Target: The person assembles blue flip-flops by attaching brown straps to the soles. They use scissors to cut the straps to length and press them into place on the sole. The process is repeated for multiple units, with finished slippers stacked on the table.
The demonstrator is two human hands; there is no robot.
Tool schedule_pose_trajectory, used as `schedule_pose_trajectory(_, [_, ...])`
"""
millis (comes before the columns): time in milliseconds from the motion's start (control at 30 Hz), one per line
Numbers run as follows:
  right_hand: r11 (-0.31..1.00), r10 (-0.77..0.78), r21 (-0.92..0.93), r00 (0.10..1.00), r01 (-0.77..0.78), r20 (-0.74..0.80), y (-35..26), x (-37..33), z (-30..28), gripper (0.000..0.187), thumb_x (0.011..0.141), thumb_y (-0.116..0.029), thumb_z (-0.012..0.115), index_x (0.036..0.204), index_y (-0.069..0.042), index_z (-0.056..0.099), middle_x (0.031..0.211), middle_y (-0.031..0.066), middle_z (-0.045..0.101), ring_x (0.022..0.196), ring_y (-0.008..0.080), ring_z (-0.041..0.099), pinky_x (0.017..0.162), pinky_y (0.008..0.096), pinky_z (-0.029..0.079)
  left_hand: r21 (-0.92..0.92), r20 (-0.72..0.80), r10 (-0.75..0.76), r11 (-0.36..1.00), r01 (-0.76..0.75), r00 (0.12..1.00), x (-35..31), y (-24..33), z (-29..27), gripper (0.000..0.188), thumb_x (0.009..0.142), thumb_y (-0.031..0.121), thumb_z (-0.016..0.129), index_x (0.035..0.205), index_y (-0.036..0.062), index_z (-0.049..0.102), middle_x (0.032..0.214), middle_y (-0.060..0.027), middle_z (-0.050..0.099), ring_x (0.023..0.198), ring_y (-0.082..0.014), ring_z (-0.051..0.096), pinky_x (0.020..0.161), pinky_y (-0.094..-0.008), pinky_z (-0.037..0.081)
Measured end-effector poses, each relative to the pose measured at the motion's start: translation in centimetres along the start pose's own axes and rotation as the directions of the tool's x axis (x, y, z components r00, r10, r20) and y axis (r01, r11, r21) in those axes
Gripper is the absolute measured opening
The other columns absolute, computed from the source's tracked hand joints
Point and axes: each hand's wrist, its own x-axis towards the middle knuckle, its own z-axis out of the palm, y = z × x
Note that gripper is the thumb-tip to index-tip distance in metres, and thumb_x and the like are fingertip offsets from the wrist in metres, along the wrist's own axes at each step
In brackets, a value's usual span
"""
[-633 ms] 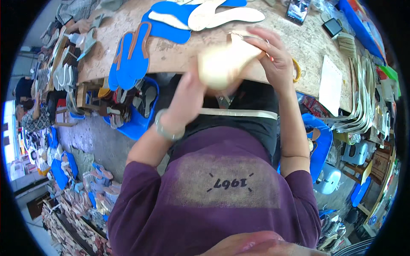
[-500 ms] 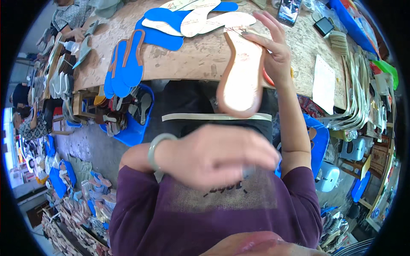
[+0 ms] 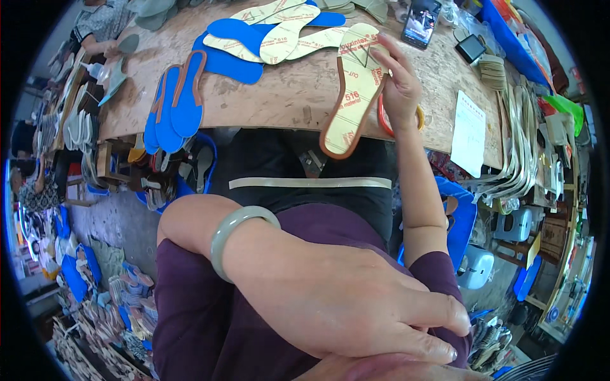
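At the table's front edge, my right hand [image 3: 401, 86] is closed on the upper right side of an insole [image 3: 352, 105]. Its face is cream with red print, and brown edging runs round the sides and heel. The heel end sticks out over the edge; dark lines cross the upper part. My left hand [image 3: 343, 295], with a pale green bangle [image 3: 222, 244] on its wrist, is raised close before my upper body. Its fingers are curled, and their undersides are hidden. Left of the held insole lie several blue insoles [image 3: 189, 105] with brown edging, overlapping at the table edge.
Farther back, blue and cream insole pieces [image 3: 279, 44] overlap on the table [image 3: 267, 105]. To the right lie a phone [image 3: 420, 22], a small black box [image 3: 470, 47] and a paper sheet [image 3: 468, 133]. Red and yellow rings [image 3: 385, 114] sit beside my right wrist. A person's hand [image 3: 108, 47] shows at the far left.
My left hand has moved from in front of my waist toward me and to the right. My right hand still holds the insole, which is now tilted and less glaring; the whole view has shifted slightly.
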Motion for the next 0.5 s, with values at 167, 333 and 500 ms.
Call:
schedule_pose_trajectory(167, [0.887,0.188,0.437,0.981,-0.146,-0.053,-0.1,-0.6,0.6,0.059,0.072,0.021,0.053,0.126,-0.002,0.047,0.132,0.0152,0.051,0.124,0.0254,0.049,0.105,0.0354,0.040,0.150,0.003,-0.160,0.976,0.158,0.987,0.3,1.1,-1.0,0.027,0.088,0.014,0.053,0.100,-0.0092,0.062,0.107,-0.0258,0.062,0.090,-0.0314,0.066,0.076,-0.0368,0.055])
schedule_pose_trajectory(333, [0.852,0.208,0.506,0.974,-0.136,-0.088,0.1,-0.9,0.1,0.061,0.074,0.022,0.050,0.129,-0.003,0.035,0.132,0.0189,0.049,0.126,0.0271,0.047,0.107,0.0370,0.038,0.617,-0.307,-0.121,0.730,0.295,0.944,-0.2,3.1,0.4,0.026,0.082,0.014,0.061,0.094,-0.0081,0.065,0.102,-0.0254,0.064,0.080,-0.0331,0.068,0.062,-0.0323,0.058])
schedule_pose_trajectory(500, [0.893,0.244,0.411,0.965,-0.184,-0.098,0.3,-1.6,-0.9,0.059,0.073,0.025,0.042,0.127,0.000,0.035,0.132,0.0197,0.048,0.125,0.0274,0.048,0.108,0.0374,0.037,0.626,-0.022,0.008,0.780,0.007,1.000,-0.3,1.6,-2.8,0.022,0.075,0.013,0.069,0.089,-0.0030,0.069,0.091,-0.0174,0.066,0.081,-0.0354,0.067,0.062,-0.0344,0.058])
